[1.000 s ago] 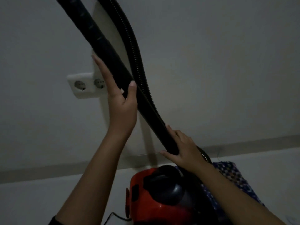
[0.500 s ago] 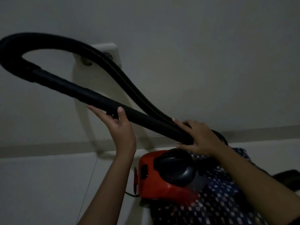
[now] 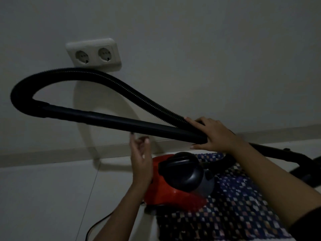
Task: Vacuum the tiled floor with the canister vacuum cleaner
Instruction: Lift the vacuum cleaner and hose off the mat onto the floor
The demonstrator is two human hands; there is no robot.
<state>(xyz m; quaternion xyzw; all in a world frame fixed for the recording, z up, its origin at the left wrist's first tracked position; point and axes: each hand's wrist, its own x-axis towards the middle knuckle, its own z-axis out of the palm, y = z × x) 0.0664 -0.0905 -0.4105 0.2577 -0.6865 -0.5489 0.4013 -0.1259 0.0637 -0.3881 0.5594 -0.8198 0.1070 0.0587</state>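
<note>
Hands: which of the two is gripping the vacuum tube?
The right hand, wrapped over the black tube above the red canister. The left hand hovers below the tube, fingers loosely curled, holding nothing.

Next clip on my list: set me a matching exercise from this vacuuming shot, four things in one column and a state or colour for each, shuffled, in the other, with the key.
Column 1
1. left hand
2. right hand
3. canister
4. wall socket

Column 2
A. white, nothing plugged in
B. grips the black wand
C. red body, dark handle on top
D. open, holding nothing

Pairs: 1-D, 2-B, 3-C, 4-A
</note>
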